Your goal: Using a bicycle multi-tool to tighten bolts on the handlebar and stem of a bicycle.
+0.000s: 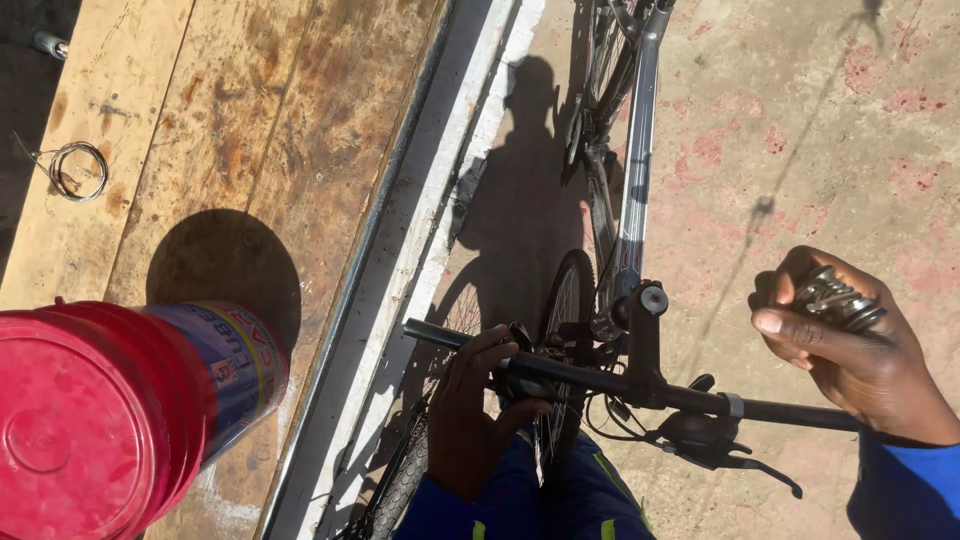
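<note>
Below the camera, the left hand (478, 415) was closed around the handlebar (600, 380) just inside its left grip, fingers curled over the bar. The right hand (850, 345) hovered above the bar's right end, cupped tight around a stack of metal cogs (838, 300), thumb pressed across them. The bike (625, 200) stood on the concrete floor (800, 130), its silver frame running away from the person, the front wheel (565, 300) turned under the stem and a brake lever (735, 450) hanging below the bar on the right. To the left lay a stained wooden bench (230, 130) with a coil of wire (78, 170) near its far edge and a red-lidded tub (110, 410) close to the camera. With only one hand steadying the bar, the bike seemed liable to swing or tip if that grip eased. The cogs, probably greasy, might slip from the cupped hand and roll off across the concrete.
</note>
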